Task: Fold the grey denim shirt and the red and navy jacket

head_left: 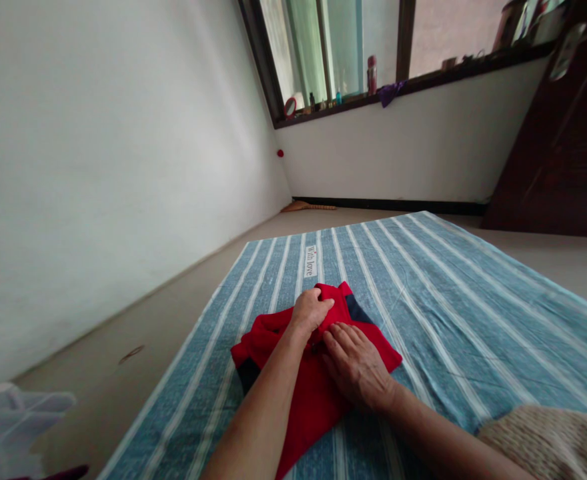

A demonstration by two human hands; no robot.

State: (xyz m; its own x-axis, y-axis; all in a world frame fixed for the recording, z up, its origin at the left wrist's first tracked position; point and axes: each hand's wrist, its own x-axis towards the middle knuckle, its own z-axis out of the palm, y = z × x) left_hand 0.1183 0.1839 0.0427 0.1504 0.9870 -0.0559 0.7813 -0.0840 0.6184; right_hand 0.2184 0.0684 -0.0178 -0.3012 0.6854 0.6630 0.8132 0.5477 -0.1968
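A red garment [313, 393] with dark blue patches lies partly folded on a blue, white-striped cloth [403, 293]. My left hand [311, 310] is at its upper part, the fingers closed on the red fabric and the thumb pointing right. Just below and to the right, my right hand [356, 363] rests flat on the garment with its fingers stretched out. My forearms cover part of the garment's lower left and the cloth.
A woven beige item [548, 443] sits at the lower right. White plastic-like material [16, 427] is at the lower left. Beyond the cloth are a windowsill [343, 105] with small items and a dark red door [563, 147].
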